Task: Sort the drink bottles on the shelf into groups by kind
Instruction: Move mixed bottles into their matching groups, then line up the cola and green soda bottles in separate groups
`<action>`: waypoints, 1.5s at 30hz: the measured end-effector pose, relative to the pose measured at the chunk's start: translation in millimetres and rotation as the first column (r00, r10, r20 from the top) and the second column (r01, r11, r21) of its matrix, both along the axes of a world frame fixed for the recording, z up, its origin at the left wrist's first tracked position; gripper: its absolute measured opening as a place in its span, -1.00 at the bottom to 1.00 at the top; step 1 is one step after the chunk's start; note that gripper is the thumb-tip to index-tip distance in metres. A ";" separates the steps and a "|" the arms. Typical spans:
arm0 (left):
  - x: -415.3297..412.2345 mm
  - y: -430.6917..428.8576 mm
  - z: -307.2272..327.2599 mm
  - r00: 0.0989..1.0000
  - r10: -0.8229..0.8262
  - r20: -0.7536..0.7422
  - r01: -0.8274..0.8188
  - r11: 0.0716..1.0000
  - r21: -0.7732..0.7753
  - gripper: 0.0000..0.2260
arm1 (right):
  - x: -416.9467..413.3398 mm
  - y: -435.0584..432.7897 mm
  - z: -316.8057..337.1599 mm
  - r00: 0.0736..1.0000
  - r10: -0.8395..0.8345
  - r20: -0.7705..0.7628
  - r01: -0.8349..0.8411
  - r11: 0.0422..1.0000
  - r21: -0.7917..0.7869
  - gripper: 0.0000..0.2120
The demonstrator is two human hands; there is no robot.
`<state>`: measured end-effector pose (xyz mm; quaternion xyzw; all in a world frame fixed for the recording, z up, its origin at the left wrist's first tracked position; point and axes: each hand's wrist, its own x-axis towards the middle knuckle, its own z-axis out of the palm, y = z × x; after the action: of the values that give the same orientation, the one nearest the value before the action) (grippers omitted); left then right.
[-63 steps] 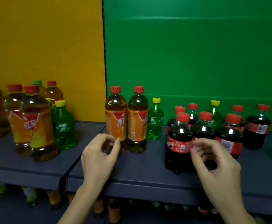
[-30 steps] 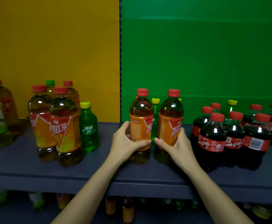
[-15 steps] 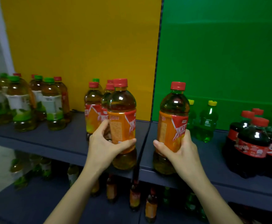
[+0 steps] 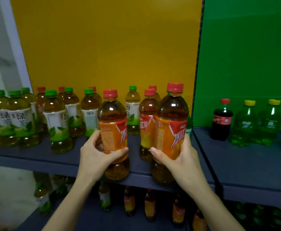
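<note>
Left hand [image 4: 96,155]: gripping one red-capped iced tea bottle [image 4: 113,130] by the label, upright at the shelf [image 4: 44,157] front edge.
Right hand [image 4: 179,157]: clasping a second iced tea bottle [image 4: 172,127], upright, just beside it.
Left of both: green tea bottles [image 4: 57,120] standing grouped.
Far right: cola bottle [image 4: 222,119] sitting beside lemon-lime bottles [image 4: 256,124].

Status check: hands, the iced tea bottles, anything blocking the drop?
Left hand and right hand each grip one orange-label tea bottle. Both at the shelf front edge. Matching bottle stands just behind; green tea bottles left.
</note>
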<state>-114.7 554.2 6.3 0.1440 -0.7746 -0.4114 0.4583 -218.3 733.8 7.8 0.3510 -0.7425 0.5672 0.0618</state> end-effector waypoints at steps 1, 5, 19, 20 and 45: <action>1.2 -11.9 -1.1 1.000 -0.008 0.004 0.008 1.000 -0.002 -0.44 | 4.4 -11.7 -1.9 1.000 -0.020 0.000 0.020 1.000 -0.002 -0.11; 0.0 -43.2 -3.5 0.999 -0.038 0.024 0.039 0.999 -0.026 -0.47 | 17.4 -48.3 -6.8 0.997 -0.078 0.002 0.078 0.997 -0.018 -0.22; -34.1 -92.4 -10.6 0.989 -0.131 0.067 0.128 0.991 0.044 -0.44 | 11.1 -136.1 -18.8 0.973 -0.219 -0.075 0.223 0.973 0.055 -0.15; -35.6 -93.2 -12.1 0.989 -0.134 0.068 0.132 0.991 0.037 -0.44 | 9.7 -140.1 -18.4 0.972 -0.221 -0.076 0.225 0.973 0.058 -0.14; -15.8 -85.5 -26.8 0.989 0.139 -0.060 -0.149 0.964 -0.219 -0.70 | 10.2 -138.0 -14.1 0.993 -0.115 -0.027 0.114 0.993 -0.036 -0.35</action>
<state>-130.5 468.7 -20.5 0.1384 -0.7930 -0.2909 0.5170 -208.0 595.9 -6.3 0.3149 -0.7504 0.5705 0.1109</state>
